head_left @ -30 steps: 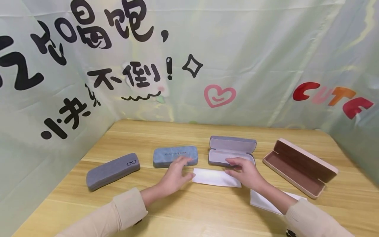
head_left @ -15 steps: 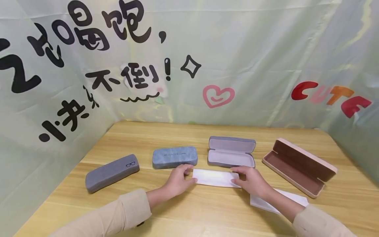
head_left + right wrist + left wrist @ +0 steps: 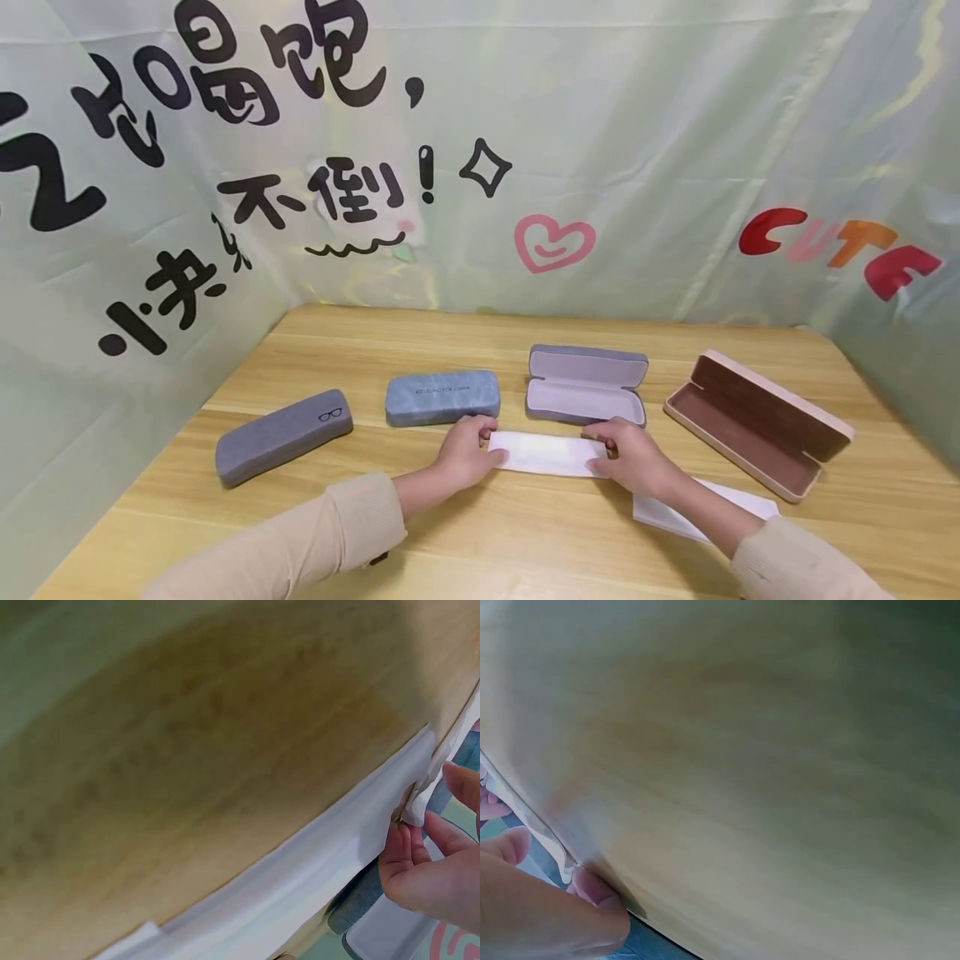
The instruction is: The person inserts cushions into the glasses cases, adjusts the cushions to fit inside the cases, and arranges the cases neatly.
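Observation:
In the head view a folded white cloth (image 3: 551, 454) lies lengthwise across the middle of the table. My left hand (image 3: 461, 454) pinches its left end, thumb above and fingers at the far edge. At the right end my right hand (image 3: 633, 458) grips the cloth in the same way. The left wrist view catches my left thumb and a fingertip at the cloth's edge (image 3: 544, 836). From the right wrist, the fingers (image 3: 397, 851) meet at the cloth's end. Partly under my right forearm lies a second white cloth (image 3: 654, 510).
Behind the hands stand a blue closed glasses case (image 3: 442, 396) and a grey-purple glasses case (image 3: 585, 400) with its lid up. A grey closed case (image 3: 285, 437) lies at left. An open pink case (image 3: 757, 429) with brown lining sits at right. A printed curtain (image 3: 637, 167) hangs behind the table.
Both hands have come down to the ends of the white cloth and taken hold of them. The cloth has shifted very slightly; the glasses cases stay put.

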Demonstrator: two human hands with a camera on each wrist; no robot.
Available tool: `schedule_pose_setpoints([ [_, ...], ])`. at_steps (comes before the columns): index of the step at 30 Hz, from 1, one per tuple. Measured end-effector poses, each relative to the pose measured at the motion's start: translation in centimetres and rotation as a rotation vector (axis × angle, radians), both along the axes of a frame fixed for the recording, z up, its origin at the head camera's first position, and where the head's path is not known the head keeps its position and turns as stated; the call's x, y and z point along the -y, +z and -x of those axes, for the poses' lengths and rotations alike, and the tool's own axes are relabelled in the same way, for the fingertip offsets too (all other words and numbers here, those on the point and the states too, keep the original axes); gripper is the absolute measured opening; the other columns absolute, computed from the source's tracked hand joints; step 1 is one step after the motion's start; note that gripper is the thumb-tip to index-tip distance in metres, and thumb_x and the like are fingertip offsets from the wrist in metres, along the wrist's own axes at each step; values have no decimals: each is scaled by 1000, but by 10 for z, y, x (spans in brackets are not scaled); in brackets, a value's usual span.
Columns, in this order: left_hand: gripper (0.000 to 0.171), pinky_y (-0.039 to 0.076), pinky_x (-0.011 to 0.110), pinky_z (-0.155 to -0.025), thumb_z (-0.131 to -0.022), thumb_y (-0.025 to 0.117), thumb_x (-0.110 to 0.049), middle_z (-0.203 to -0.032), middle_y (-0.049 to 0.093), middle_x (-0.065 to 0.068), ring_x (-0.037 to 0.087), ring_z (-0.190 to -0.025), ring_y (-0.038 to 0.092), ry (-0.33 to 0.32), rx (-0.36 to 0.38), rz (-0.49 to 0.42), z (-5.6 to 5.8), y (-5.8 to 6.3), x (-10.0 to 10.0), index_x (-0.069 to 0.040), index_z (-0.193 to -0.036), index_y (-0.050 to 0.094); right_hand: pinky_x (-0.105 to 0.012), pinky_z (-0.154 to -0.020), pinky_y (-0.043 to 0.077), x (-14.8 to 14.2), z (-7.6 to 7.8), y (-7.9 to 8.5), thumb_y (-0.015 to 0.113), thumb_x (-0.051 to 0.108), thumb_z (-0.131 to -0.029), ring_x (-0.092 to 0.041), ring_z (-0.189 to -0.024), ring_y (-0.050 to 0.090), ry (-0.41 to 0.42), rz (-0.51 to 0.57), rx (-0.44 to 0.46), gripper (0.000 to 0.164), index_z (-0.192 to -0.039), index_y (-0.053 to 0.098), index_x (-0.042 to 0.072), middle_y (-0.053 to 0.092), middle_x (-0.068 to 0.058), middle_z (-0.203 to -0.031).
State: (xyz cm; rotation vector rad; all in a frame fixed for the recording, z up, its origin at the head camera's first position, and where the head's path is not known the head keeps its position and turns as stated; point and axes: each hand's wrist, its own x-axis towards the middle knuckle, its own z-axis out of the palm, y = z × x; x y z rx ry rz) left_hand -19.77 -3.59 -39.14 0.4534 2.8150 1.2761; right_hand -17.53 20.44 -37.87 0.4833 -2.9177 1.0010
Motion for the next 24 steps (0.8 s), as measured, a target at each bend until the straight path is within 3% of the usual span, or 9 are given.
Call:
schedule_pose_setpoints([
  [9, 23, 41, 27, -70, -71, 73, -5, -85, 54, 9, 17, -79, 48, 29, 24, 77, -1, 6, -4, 1, -91, 64, -21, -55, 34, 0, 2, 0, 73, 1, -73, -13, -66, 41, -41, 22, 106, 24, -93, 61, -2, 47, -2, -71],
  [14, 21, 44, 29, -72, -70, 72, -1, -86, 56, 9, 18, -79, 51, 22, 68, 67, 1, 8, -5, 0, -88, 62, -21, -53, 34, -1, 2, 3, 73, 2, -73, -14, -64, 42, -69, 33, 173, 22, -86, 56, -2, 44, -2, -68],
  [19, 19, 42, 22, -64, -69, 70, 3, -76, 57, 6, 13, -71, 49, -7, 83, 29, 2, 9, -3, 0, -84, 59, -23, -53, 34, 0, 3, 4, 74, 3, -74, -14, -62, 42, -98, 18, 208, 20, -78, 54, 1, 43, -2, -66],
  [24, 25, 35, 19, -59, -68, 70, 4, -70, 49, 1, 11, -66, 43, -13, 97, 33, 3, 9, -3, 2, -92, 62, -23, -53, 33, -1, 3, 3, 74, 5, -74, -14, -62, 42, -117, 11, 222, 21, -74, 53, 2, 43, -1, -65],
])
